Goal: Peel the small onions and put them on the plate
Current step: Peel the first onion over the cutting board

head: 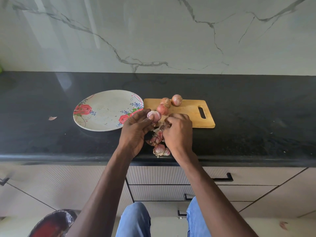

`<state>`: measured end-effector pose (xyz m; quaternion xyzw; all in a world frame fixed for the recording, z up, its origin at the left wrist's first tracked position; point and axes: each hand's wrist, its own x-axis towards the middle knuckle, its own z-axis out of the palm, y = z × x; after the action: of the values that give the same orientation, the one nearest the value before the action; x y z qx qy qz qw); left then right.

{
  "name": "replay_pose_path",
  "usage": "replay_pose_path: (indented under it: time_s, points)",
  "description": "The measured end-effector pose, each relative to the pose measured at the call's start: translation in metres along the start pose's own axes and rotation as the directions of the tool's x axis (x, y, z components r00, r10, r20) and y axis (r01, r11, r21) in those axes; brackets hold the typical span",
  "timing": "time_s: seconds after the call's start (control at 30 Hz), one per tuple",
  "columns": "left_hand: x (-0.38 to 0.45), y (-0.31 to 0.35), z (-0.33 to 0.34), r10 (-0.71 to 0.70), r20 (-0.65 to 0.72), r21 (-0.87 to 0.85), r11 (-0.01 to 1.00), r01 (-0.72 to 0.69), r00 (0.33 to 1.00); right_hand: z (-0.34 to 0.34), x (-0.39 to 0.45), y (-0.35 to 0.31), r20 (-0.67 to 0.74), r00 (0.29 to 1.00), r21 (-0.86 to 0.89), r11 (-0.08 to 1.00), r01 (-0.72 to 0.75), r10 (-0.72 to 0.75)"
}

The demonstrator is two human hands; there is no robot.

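Observation:
My left hand (136,129) grips a small onion (154,116) with pale pink flesh showing, held above the counter between the plate and the board. My right hand (177,130) is curled beside it and pinches a strip of onion skin (160,126) that trails from the onion. Three unpeeled small onions (177,100) (165,102) (162,109) lie on the wooden cutting board (191,115). The floral plate (106,110) to the left has no onion on it.
Peeled skins (159,144) lie in a heap on the black counter (248,120) near its front edge, below my hands. One loose skin scrap (52,118) lies left of the plate. A bin with a dark liner (54,223) stands on the floor at lower left.

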<state>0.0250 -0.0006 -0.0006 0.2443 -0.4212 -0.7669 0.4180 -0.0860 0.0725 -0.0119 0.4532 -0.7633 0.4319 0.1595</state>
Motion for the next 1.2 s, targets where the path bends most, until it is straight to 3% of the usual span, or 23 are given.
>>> replay_pose_path:
  time_s: [0.03,0.1,0.2,0.37,0.7,0.97,1.2]
  points:
    - [0.000,-0.001,-0.001,0.000,-0.004,-0.003,1.000,0.000,1.000,0.000,0.001,0.001,-0.022,1.000,0.019,1.000,0.013,-0.013]
    - [0.001,-0.001,-0.002,0.000,-0.003,-0.012,1.000,0.000,1.000,-0.005,0.003,0.001,-0.043,0.999,0.227,0.974,0.011,-0.001]
    - [-0.001,0.001,-0.001,-0.003,0.036,0.005,1.000,0.002,0.999,-0.009,0.004,0.001,0.105,0.994,0.455,0.888,-0.072,0.027]
    - [-0.006,0.003,0.003,0.017,0.135,0.093,0.995,-0.030,0.991,-0.008,0.004,0.005,0.079,0.997,0.434,0.901,-0.015,-0.022]
    - [-0.008,0.001,0.002,0.059,0.156,0.168,0.982,-0.085,0.986,0.002,-0.003,-0.003,-0.019,0.986,0.178,0.970,0.166,-0.165]
    - [-0.009,0.001,0.002,0.075,0.182,0.160,0.981,-0.105,0.980,0.000,-0.003,-0.002,-0.061,0.990,0.187,0.972,0.139,-0.130]
    - [-0.003,0.000,-0.001,0.011,0.140,0.124,0.992,-0.028,0.990,-0.004,-0.004,-0.008,-0.122,0.987,0.206,0.970,0.127,-0.104]
